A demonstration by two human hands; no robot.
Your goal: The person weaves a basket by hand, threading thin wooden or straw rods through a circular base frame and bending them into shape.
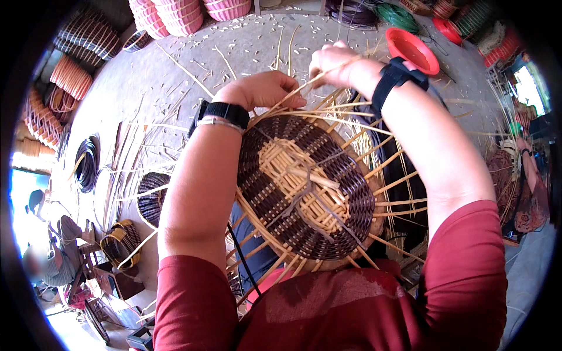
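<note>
While both forearms reached up from the lower edge, an oval basket base (351,196), dark-banded with a pale woven middle, sat at the centre of the frame, its stakes (391,182) fanning outward. The left hand (266,90), at upper centre, bent its fingers narrowly over the base's top edge; whether they gripped a stake I could not tell. Just beyond it, the right hand (336,63) was curled narrow next to a pale strand, its grip hidden. A red basin (411,51) stood at upper right, pink baskets (178,16) at upper left.
</note>
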